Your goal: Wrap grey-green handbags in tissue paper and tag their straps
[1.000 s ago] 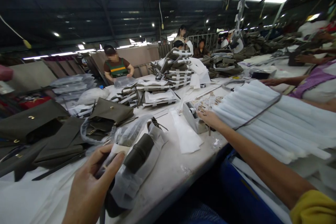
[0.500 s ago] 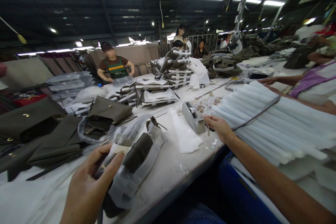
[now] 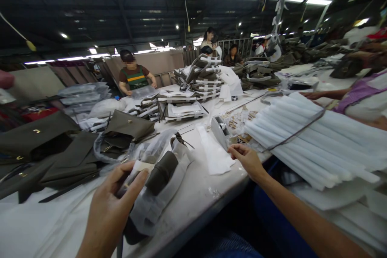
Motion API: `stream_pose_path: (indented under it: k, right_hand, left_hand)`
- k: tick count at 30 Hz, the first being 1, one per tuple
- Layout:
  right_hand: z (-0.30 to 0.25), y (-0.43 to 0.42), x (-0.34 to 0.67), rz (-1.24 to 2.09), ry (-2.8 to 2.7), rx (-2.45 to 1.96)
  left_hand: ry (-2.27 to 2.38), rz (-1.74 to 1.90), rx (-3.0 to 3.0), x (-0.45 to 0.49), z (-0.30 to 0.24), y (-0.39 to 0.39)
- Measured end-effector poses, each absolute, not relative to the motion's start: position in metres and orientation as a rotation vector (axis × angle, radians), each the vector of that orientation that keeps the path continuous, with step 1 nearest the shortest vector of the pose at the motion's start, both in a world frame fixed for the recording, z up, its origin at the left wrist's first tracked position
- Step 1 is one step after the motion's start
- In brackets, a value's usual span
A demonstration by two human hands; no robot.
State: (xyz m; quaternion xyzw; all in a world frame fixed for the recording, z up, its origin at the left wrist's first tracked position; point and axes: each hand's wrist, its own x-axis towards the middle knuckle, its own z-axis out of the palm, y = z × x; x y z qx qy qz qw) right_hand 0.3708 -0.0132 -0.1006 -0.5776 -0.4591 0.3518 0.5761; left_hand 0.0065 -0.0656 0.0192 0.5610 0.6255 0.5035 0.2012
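My left hand (image 3: 119, 197) is closed, its thumb pressing a cream-coloured wrapping piece (image 3: 143, 166) on a dark olive handbag (image 3: 161, 172). Translucent white wrapping (image 3: 178, 181) surrounds parts of this bag, which lies near the table's front edge. Thumb and fingers of my right hand (image 3: 246, 159) are pinched together just in front of a grey tape dispenser (image 3: 220, 132). Whatever is between those fingertips, if anything, is too small to make out. A white sheet (image 3: 214, 153) lies flat between the two hands.
Olive bags (image 3: 63, 157) cover the table's left side. Wrapped bags (image 3: 202, 76) are piled further back. On the right, a strapped stack of white foam tubes (image 3: 296, 137) overhangs the edge. Small tan pieces (image 3: 240, 121) lie behind the dispenser. Co-workers (image 3: 136, 76) stand around the table.
My right hand has moved slightly left and nearer to me, below the dispenser's front end. My left hand keeps its hold on the bag, and the view has shifted a little.
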Motion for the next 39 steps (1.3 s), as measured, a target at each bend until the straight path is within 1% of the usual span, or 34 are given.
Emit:
stream_pose_path:
  k: [3, 6, 11, 15, 21, 26, 30, 36, 39]
  right_hand:
    - [-0.060, -0.030, 0.322, 0.890, -1.299, -1.110]
    - [-0.024, -0.046, 0.273, 1.049, -1.443, -0.885]
    - [0.006, -0.052, 0.209, 1.214, -1.521, -0.683]
    - [0.006, -0.044, 0.182, 1.176, -1.467, -0.754]
    - [0.004, -0.042, 0.176, 1.085, -1.471, -0.904]
    - [0.006, -0.039, 0.182, 1.231, -1.492, -0.967]
    - [0.004, -0.034, 0.188, 1.338, -1.513, -0.932]
    - [0.001, -0.040, 0.197, 1.042, -1.713, -0.920]
    - [-0.002, -0.041, 0.198, 1.160, -1.605, -0.891]
  left_hand:
    - [1.683, 1.310, 1.624, 0.009, 0.022, -0.067]
    - [1.626, 1.309, 1.728, 0.013, 0.025, -0.069]
    - [1.563, 1.366, 1.809, 0.019, 0.026, -0.071]
    - [1.552, 1.408, 1.877, 0.022, 0.025, -0.075]
    - [1.609, 1.436, 1.955, 0.022, 0.018, -0.078]
    - [1.632, 1.471, 2.039, 0.021, 0.013, -0.076]
    - [1.651, 1.475, 2.087, 0.021, 0.012, -0.075]
    - [1.664, 1.418, 2.054, 0.023, 0.014, -0.075]
    - [1.655, 1.417, 2.047, 0.024, 0.014, -0.076]
